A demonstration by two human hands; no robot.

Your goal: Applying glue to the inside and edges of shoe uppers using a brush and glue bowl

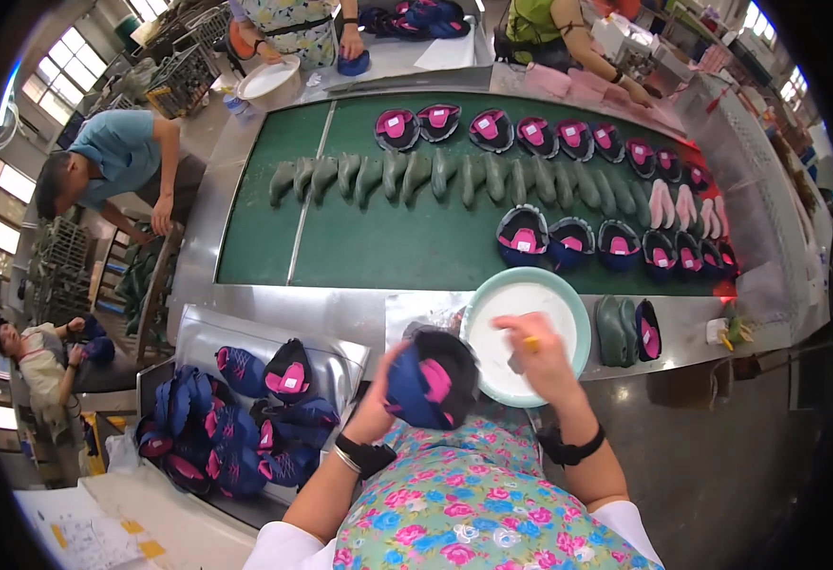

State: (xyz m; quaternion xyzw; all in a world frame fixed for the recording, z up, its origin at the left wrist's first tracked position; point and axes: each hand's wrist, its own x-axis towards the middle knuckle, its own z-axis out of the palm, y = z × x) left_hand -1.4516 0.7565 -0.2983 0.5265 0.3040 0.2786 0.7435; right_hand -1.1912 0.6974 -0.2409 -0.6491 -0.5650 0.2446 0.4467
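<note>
My left hand [376, 410] is closed around a dark blue shoe upper [420, 388], whose opening shows a bright pink lining. It is held over my lap, just left of a pale green bowl [583, 332] with white liquid inside. Above that bowl, my right hand [540, 356] is closed on a small tool with a yellow handle [531, 344]; its working end is mostly hidden by the fingers. Shoe uppers [523, 236] stand in a row on the green conveyor belt [340, 249] beyond the bowl, with green shoe lasts [416, 176] behind them.
At my left, a metal tray [340, 356] holds a pile of blue uppers [231, 442]. Right of the bowl stand green lasts [611, 331] and another upper [648, 331]. Pink insole-like pieces [662, 204] lie on the belt's right. Co-workers [117, 161] are at the left and far sides.
</note>
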